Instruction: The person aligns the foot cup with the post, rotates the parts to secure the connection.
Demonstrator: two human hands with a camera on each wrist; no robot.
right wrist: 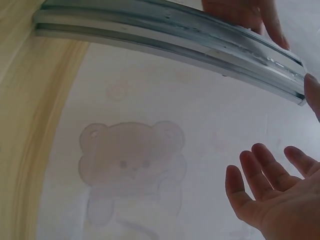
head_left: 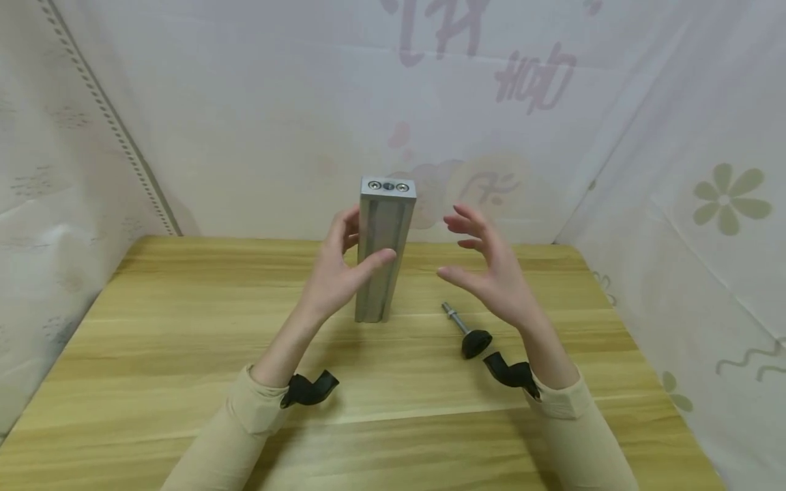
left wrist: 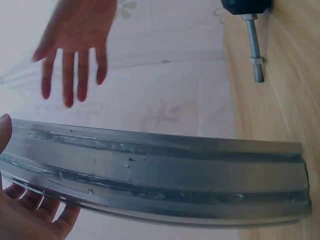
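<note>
An aluminium extrusion bar (head_left: 376, 293) stands on end on the table, its long grooves facing me. Two screw heads and a dark hole between them show in its top end plate (head_left: 389, 187). My left hand (head_left: 336, 273) grips the bar at its upper part, thumb across the front and fingers behind its left side. To the right, apart from the bar, my right hand (head_left: 491, 273) hangs in the air with spread, loosely bent fingers and nothing in them. Below it a levelling foot (head_left: 475, 343) lies on its side, its threaded stud (left wrist: 254, 40) carrying nuts.
The wood-grain table (head_left: 184, 341) ends at a back edge close behind the bar. Printed white cloth (head_left: 276, 136) hangs behind and at both sides. A black curved camera mount (head_left: 312, 389) is worn on the left wrist, and a matching mount (head_left: 511, 374) on the right.
</note>
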